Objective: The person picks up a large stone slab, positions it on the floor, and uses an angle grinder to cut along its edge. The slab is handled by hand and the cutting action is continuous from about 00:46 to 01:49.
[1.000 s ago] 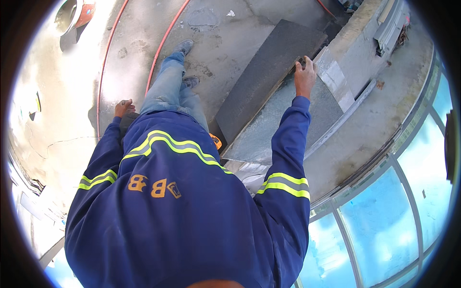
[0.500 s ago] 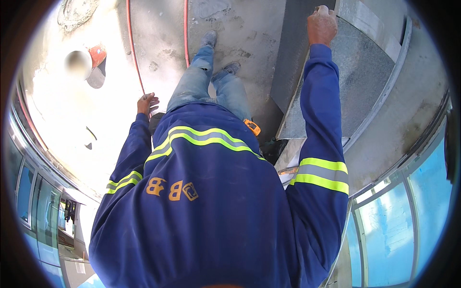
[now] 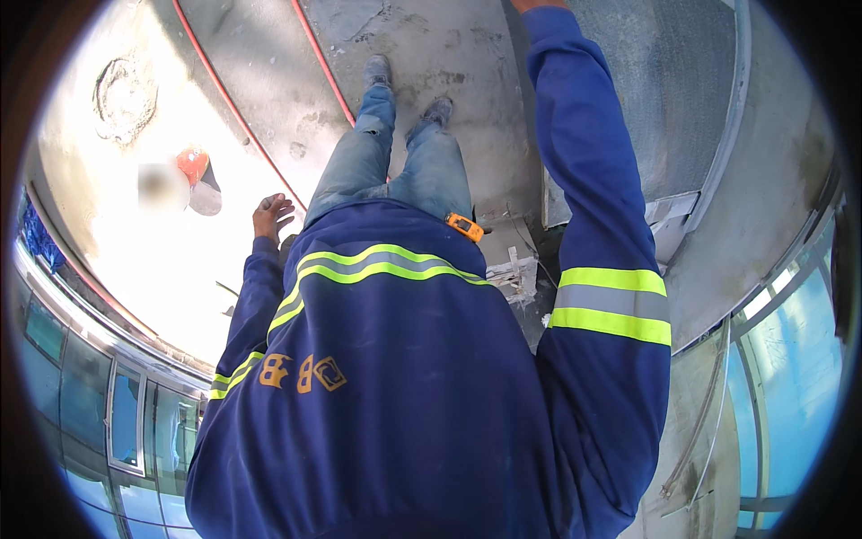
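My left hand (image 3: 272,217) hangs at my left side with its fingers loosely apart, and I see nothing held in it. A red hose (image 3: 220,85) on the floor runs close to that hand. My right arm stretches forward, and only the wrist end of my right hand (image 3: 539,4) shows at the top edge; its fingers are out of the picture. Beside that arm stands a large flat grey panel (image 3: 651,99) with a pale lower edge, partly covered by my sleeve. An orange tape measure (image 3: 464,227) is clipped at my waist.
A second red hose (image 3: 323,67) lies ahead on the concrete floor. A red and grey object (image 3: 205,184) rests in bright sunlight at left, near a rough mortar ring (image 3: 126,99). Scraps (image 3: 516,274) litter the floor by my right hip. Glazed frames (image 3: 126,418) line the left.
My right hand, earlier seen closed at the panel's upper edge, has moved up almost out of view. The panel has shifted within the view. My left hand sits slightly lower in the picture.
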